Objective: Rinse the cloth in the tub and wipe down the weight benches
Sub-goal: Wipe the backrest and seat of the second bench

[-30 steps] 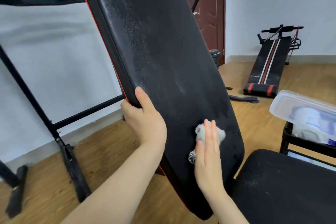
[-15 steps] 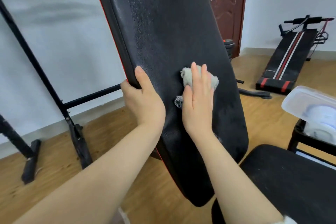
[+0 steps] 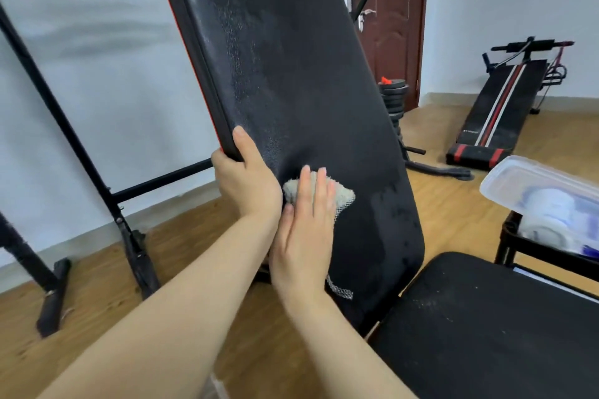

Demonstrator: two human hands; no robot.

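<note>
— Gripping what, the left hand [image 3: 248,185]?
— The backrest [image 3: 308,74], at its left edge: thumb laid on the front face, fingers wrapped behind, forearm reaching up from below.
— And the right hand [image 3: 304,236]?
— Flat and unclenched, fingers straight and together, palm pressing the cloth [image 3: 342,196] onto the backrest's lower half, just beside the left hand.
— Where does the cloth show?
— Past the fingertips and to their right, a pale wad with a mesh corner, lying on the backrest.
— Anything else?
— Seat [image 3: 486,317] below the backrest, tub [image 3: 505,185] on a stand [image 3: 505,246] to the backrest's right, wet streaks on its lower face.
</note>
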